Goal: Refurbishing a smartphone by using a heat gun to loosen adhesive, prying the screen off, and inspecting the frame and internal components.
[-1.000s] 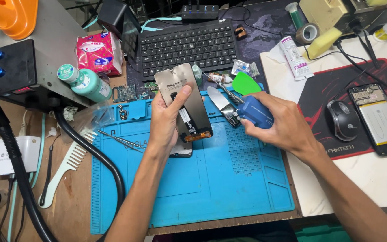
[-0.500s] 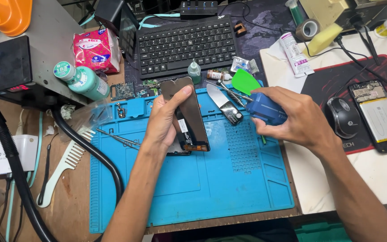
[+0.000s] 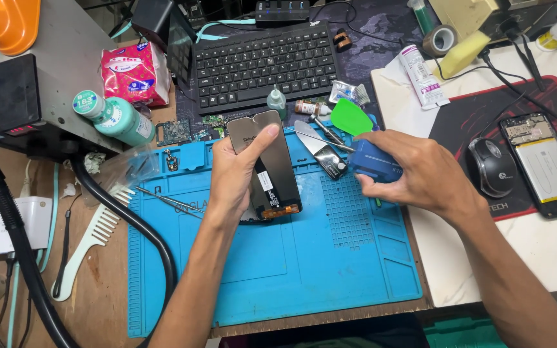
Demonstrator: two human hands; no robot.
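Note:
My left hand (image 3: 236, 174) holds a phone screen panel (image 3: 272, 167) tilted upright over the blue silicone work mat (image 3: 304, 270), its back side with a small orange flex at the bottom edge facing me. My right hand (image 3: 420, 171) is closed around a small blue box-shaped object (image 3: 374, 161) just right of the panel, above the mat's right part. A green plastic pry tool (image 3: 349, 117) and a metal blade scraper (image 3: 320, 151) lie between the two hands.
A black keyboard (image 3: 262, 55) sits behind the mat. A teal bottle (image 3: 114, 119), tissue pack (image 3: 135, 72), white comb (image 3: 91, 241) and black hose (image 3: 130, 225) are at left. A mouse (image 3: 488, 166) and an opened phone (image 3: 543, 164) rest on the red pad at right.
The view shifted a little. My left hand tilted the panel slightly and my right hand with the blue object lowered toward the mat's right side.

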